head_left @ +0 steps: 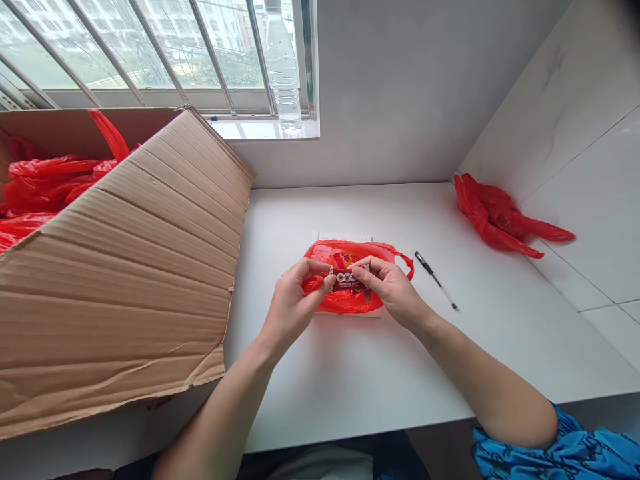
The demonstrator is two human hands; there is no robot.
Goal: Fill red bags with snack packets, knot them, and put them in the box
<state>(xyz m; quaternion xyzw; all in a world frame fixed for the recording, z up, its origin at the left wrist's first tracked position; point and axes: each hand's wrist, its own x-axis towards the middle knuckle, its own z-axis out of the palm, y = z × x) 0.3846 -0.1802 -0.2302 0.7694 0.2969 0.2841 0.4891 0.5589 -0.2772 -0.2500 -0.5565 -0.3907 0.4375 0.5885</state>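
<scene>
Both hands meet at the middle of a white desk [350, 373]: the left hand [293, 303] and right hand [393, 288] pinch opposite ends of a small dark packet [349, 280] over a red plastic bag [350, 300]. Just right of the bag lies a pen [434, 279]; farther right, against the wall, a crumpled red bag [500, 217]. Left of it a cardboard box [125, 267] overhangs the desk edge.
</scene>
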